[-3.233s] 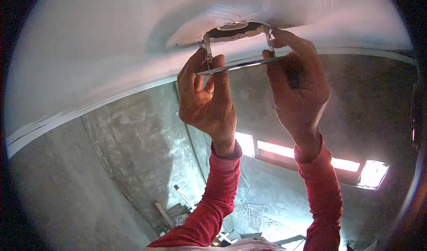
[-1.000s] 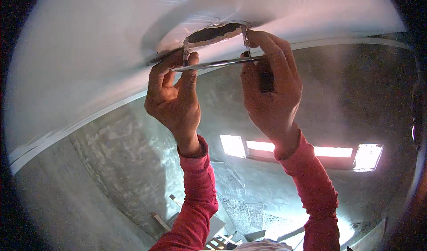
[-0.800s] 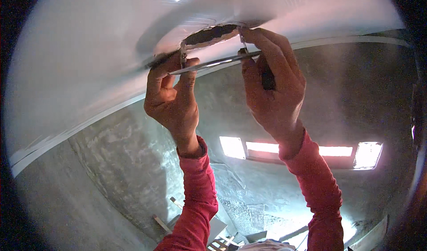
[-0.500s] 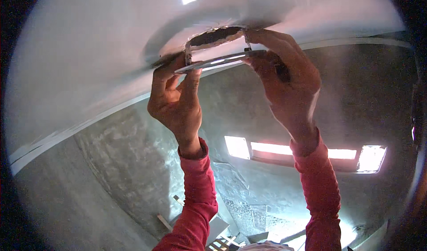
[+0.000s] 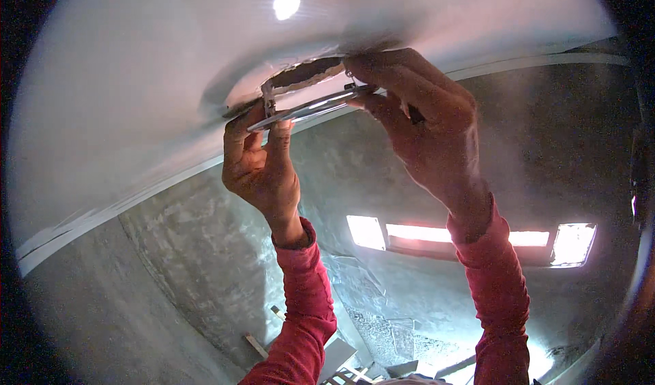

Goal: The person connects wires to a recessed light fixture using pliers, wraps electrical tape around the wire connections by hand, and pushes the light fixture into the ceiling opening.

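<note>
Both my arms reach up to a rough-edged hole [image 5: 305, 75] cut in the white ceiling. Just below it I hold a thin, round recessed ceiling light [image 5: 317, 105], tilted with its left side lower. My left hand [image 5: 265, 170] pinches its left rim between thumb and fingers, beside a small upright spring clip [image 5: 269, 98]. My right hand [image 5: 430, 115] grips the opposite rim, fingers at the other clip [image 5: 350, 78] near the edge of the hole. A gap remains between the light and the ceiling. The inside of the hole is dark.
A pale cornice strip [image 5: 160, 182] runs where the ceiling [image 5: 123, 64] meets the bare grey wall [image 5: 198, 228]. Bright openings [image 5: 423, 233] glow low on the far wall. Boards and wooden pieces [image 5: 338, 355] lie on the floor below.
The light and both hands have shifted left and slightly down in view, along with the hole. The light is still held under the hole, and its tilt looks a little steeper.
</note>
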